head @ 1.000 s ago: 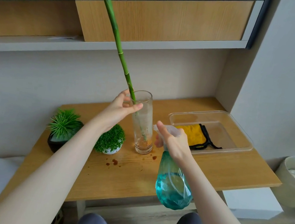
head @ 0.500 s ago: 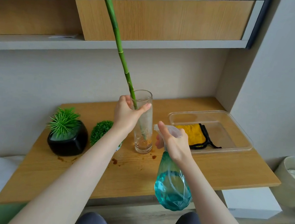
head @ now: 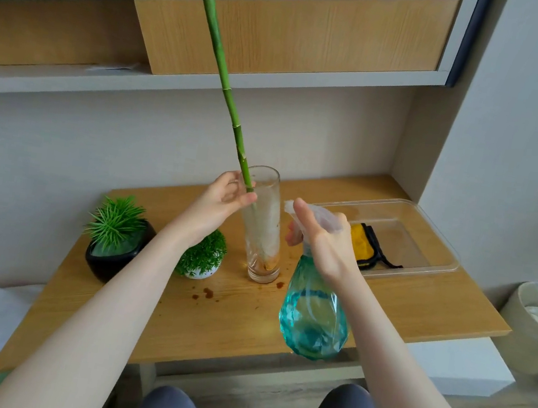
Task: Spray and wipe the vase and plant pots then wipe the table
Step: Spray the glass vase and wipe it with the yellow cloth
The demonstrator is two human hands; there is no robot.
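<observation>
The left hand [head: 223,197] pinches the green stem [head: 227,94] at the rim of the glass vase [head: 264,224], thumb and fingers closed on it. The right hand [head: 324,242] is wrapped around the neck of the teal spray bottle [head: 314,317], nozzle toward the vase. The vase stands upright at the centre of the surface [head: 243,324]; its glass is cloudy, with brown residue at the bottom. The stem leans toward the upper left of the frame.

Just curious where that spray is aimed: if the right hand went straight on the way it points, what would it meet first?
Most likely the glass vase, just ahead of the right hand; depth is hard to judge.
</observation>
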